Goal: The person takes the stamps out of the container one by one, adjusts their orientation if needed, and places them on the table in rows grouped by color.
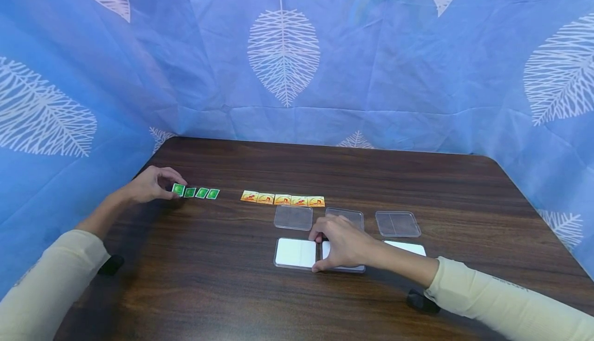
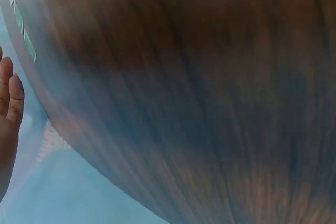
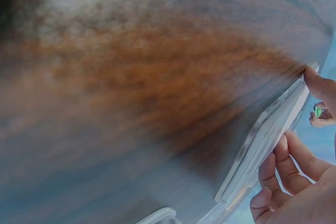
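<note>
At the far left of the head view, my left hand (image 1: 155, 183) pinches a small green square card (image 1: 178, 190) between thumb and fingers. Three more green cards (image 1: 201, 193) lie in a row just right of it. My right hand (image 1: 345, 243) reaches over the middle one of three clear cases with white contents (image 1: 348, 269), gripping its left end between thumb and fingers. In the right wrist view, thumb and fingertips meet the edge of this case (image 3: 268, 135). The left wrist view catches only some fingers (image 2: 13, 93) at its edge; the card there is hidden.
Several yellow-orange cards (image 1: 283, 199) form a row at mid-table. Behind the cases lie three clear lids (image 1: 398, 224). Other white-filled cases stand left (image 1: 295, 253) and right (image 1: 406, 248) of the gripped one. A blue leaf-print cloth (image 1: 371, 72) surrounds the dark wooden table (image 1: 209, 279).
</note>
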`<act>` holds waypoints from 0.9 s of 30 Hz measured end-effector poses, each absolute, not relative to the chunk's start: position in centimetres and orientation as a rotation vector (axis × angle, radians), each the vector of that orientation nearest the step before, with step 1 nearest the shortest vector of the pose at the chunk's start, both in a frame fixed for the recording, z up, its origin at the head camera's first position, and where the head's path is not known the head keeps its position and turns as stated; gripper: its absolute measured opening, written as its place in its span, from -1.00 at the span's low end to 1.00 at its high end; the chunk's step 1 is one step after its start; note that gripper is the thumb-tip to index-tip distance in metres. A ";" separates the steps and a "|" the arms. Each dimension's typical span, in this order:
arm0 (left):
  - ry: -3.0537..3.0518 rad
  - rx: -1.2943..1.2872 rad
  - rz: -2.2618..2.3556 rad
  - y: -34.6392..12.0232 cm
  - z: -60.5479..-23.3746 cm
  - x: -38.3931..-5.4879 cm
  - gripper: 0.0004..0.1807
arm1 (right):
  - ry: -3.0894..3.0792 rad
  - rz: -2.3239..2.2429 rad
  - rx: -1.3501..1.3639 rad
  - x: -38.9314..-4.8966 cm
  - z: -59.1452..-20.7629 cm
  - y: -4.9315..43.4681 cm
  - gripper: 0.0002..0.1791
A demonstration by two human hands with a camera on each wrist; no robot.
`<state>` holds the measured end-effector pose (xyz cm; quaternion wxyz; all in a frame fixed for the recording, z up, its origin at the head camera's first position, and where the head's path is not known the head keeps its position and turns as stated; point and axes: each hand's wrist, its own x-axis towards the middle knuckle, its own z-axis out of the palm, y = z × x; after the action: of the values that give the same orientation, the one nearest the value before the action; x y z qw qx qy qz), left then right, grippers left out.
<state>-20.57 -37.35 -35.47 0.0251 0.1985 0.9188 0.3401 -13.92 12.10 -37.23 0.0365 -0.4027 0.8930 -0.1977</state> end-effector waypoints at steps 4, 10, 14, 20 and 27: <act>2.870 0.559 0.973 -38.2 -35.4 -21.0 -0.69 | 2.742 -0.617 -1.239 -13.9 -37.2 12.1 -0.48; 2.876 0.447 0.875 -39.5 -36.0 -21.3 -0.71 | 2.740 -0.628 -1.248 -13.9 -37.2 12.1 -0.49; 2.883 0.446 0.867 -40.1 -36.6 -21.4 -0.71 | 2.741 -0.622 -1.245 -13.9 -37.2 12.1 -0.48; 2.909 0.453 0.869 -40.3 -36.7 -21.4 -0.72 | 2.739 -0.608 -1.220 -13.9 -37.1 12.0 -0.48; 2.895 0.392 0.859 -40.3 -36.6 -21.5 -0.68 | 2.732 -0.620 -1.209 -13.8 -37.1 12.1 -0.48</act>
<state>-21.49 -40.33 -36.59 0.0481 0.1286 0.9496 0.2816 -13.81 12.09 -37.07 0.0452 -0.3958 0.8945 -0.2031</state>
